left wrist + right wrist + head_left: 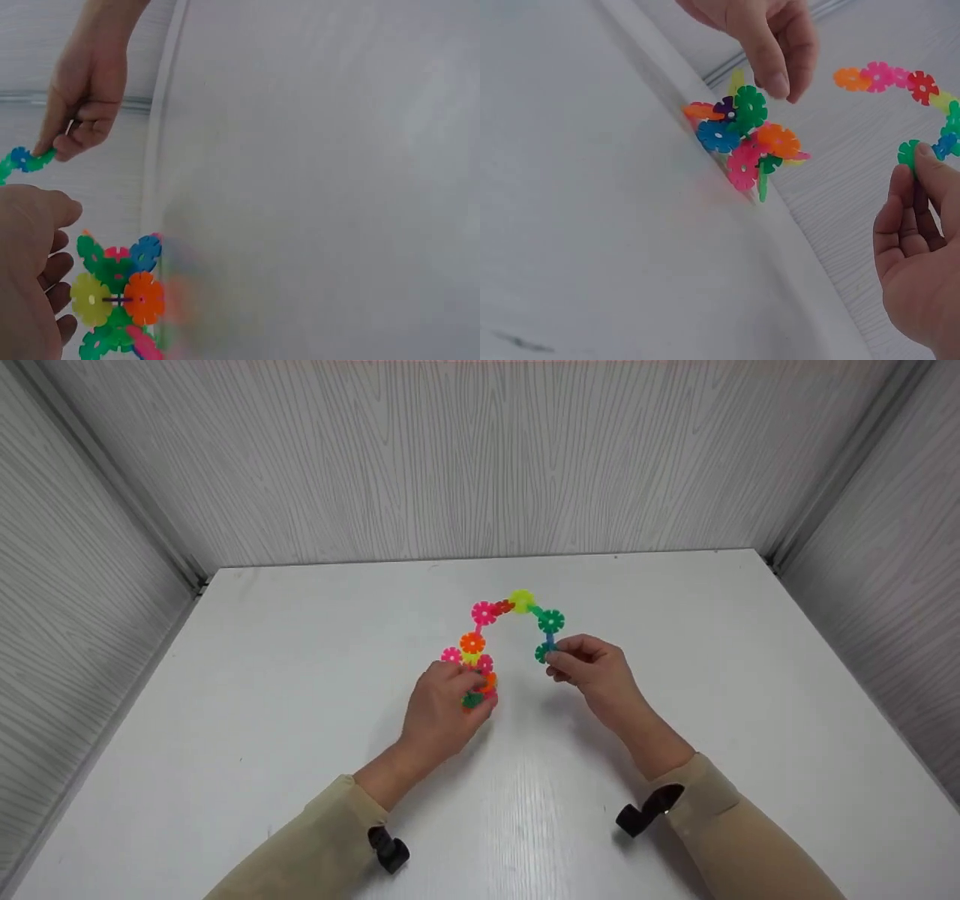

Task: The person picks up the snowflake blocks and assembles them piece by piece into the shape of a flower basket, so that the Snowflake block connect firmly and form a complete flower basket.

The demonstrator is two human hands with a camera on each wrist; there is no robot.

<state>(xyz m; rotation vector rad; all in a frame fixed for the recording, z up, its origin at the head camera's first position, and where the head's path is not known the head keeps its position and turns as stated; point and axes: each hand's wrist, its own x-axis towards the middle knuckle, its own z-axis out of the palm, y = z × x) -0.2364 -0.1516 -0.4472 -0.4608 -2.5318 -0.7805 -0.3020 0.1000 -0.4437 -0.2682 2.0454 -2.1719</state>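
Observation:
My right hand (600, 671) pinches a green flower-shaped disc (907, 152) between thumb and fingers. It is one end of a curved chain of interlocking plastic discs (522, 601) in green, blue, yellow, red, pink and orange. In the right wrist view, the chain's orange end (850, 79) hangs free, apart from the cluster. My left hand (446, 709) is beside a ball-like cluster of the same discs (742, 166), partly covering it in the head view. Both wrist views show its fingers loosely bent, with nothing visible between them. The cluster appears to rest on the table.
The white table (262, 682) meets upright wood-grain panels (480, 457) at the back and both sides. A small black device sits at each sleeve cuff, the right one (637, 817) close above the tabletop.

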